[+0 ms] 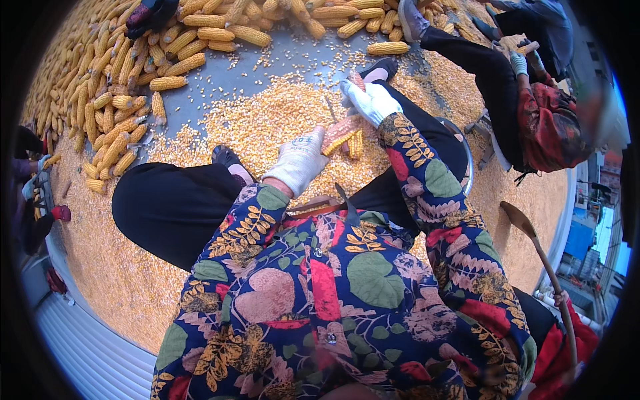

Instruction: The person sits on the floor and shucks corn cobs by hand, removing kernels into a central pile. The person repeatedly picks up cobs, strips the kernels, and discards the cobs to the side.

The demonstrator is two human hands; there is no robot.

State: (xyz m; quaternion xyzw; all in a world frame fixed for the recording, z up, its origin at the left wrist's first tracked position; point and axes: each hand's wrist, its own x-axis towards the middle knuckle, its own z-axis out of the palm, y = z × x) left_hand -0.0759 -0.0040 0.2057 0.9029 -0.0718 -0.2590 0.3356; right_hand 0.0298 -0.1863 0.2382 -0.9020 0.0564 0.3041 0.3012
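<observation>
My left hand [302, 159], in a white work glove, grips one end of a partly shelled corn cob [341, 131], its bare pinkish side facing up and a row of yellow kernels along its lower edge. My right hand [371, 102], in a white glove too, is closed around a pinkish cob [356, 80] whose tip sticks out above the fingers. Beneath the hands, partly kernelled cob pieces [355, 144] stand over a heap of loose kernels [270, 112]. A thin dark rod touches or passes near the held cob; what it belongs to is unclear.
Whole corn cobs [112, 75] are piled ahead and to the left. Seated people with gloved hands work at the upper right [555, 125] and far left. A wooden-handled scoop or shovel [542, 245] is at the right, held by another person. Corrugated metal [95, 330] lies lower left.
</observation>
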